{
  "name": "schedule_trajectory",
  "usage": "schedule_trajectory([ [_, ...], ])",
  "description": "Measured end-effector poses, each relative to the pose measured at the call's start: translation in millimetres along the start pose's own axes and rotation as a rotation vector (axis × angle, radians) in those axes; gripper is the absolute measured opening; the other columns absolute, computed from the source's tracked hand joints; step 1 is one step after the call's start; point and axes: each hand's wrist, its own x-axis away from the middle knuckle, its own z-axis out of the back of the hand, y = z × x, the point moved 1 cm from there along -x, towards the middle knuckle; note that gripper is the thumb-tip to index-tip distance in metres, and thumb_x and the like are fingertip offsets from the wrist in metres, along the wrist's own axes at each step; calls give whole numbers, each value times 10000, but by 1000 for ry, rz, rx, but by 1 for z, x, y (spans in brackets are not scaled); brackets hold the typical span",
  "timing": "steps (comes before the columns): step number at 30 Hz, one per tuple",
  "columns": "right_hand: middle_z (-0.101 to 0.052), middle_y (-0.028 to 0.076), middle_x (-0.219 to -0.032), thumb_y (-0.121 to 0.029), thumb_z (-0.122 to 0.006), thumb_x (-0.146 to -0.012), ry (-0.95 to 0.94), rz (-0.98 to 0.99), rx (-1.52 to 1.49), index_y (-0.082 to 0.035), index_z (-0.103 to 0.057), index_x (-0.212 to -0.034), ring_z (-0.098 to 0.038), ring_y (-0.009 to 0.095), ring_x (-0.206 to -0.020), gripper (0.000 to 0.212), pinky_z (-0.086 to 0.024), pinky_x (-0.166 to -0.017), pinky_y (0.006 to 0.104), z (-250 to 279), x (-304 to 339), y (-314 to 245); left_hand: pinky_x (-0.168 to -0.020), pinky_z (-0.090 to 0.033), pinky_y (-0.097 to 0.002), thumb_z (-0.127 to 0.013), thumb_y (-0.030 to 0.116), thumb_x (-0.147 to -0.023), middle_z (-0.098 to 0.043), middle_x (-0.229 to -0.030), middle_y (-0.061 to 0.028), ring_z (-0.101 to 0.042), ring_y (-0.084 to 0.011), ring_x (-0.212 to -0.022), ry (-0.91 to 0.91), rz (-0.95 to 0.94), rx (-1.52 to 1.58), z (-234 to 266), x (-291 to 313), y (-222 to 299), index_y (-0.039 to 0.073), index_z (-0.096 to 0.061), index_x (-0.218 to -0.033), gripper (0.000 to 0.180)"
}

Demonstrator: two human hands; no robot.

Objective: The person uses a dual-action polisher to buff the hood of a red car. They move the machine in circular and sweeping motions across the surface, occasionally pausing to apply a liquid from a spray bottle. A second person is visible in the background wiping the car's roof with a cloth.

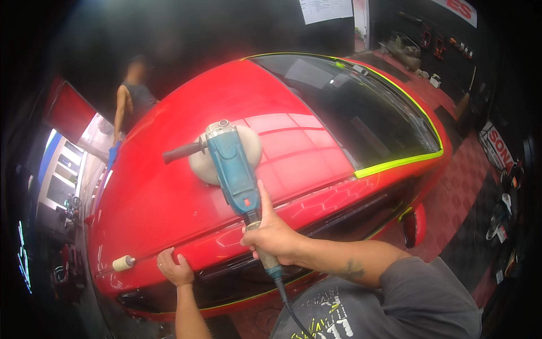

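A blue power polisher (236,169) lies with its round pale pad (251,148) flat against the red car roof (197,107). My right hand (271,237) is closed round the polisher's rear grip, one finger stretched along the body. Its black side handle (183,152) sticks out to the left, with no hand on it. My left hand (176,268) rests on the roof's near edge, fingers laid out and thumb apart, holding nothing. Just left of it, a small cream-coloured bottle (122,263) with a grey cap lies on its side on the roof.
Bright yellow-green tape (398,165) borders the windshield (361,107). The power cord (291,311) hangs down past my shirt. Another person (135,93) stands across the car at the far left. A red side mirror (415,226) juts out at right, near clutter along the wall.
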Motion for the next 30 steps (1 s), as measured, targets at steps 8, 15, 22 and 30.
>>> schedule_trajectory([
  [8, -609, 75, -837, 111, -666, -863, -68, -54, -27, -350, 316, -1706, -589, 135, -631, 1374, -523, -519, 345, -39, -16, 11, -1115, -429, -562, -651, 272, -892, -690, -1154, -209, -623, -428, -1157, 8, -10, 17, 0, 1, -5, 20, -690, -1157, 369],
  [15, -616, 89, -839, 119, -666, -839, -126, -23, 7, -282, 200, -1760, -591, 154, -614, 1327, -517, -505, 356, -45, -45, 5, -1116, -427, -561, -648, 269, -890, -685, -1154, -208, -618, -431, -1164, 2, -11, 5, 1, 2, -4, 16, -686, -1157, 370],
  [22, -622, 118, -925, 157, -682, -824, -45, 14, 109, -341, 131, -1765, -596, 158, -600, 1340, -515, -483, 351, -9, -40, -24, -1118, -424, -571, -637, 273, -899, -682, -1146, -207, -614, -431, -1142, 14, -11, 17, 3, -1, -1, 13, -677, -1141, 358],
  [30, -601, 140, -1074, 123, -694, -873, 208, 55, 150, -346, 91, -1759, -620, 156, -631, 1274, -543, -471, 338, 89, -19, -57, -1108, -429, -566, -651, 244, -876, -678, -1135, -204, -610, -427, -1133, 12, -6, 15, 3, -1, 1, 15, -674, -1134, 346],
])
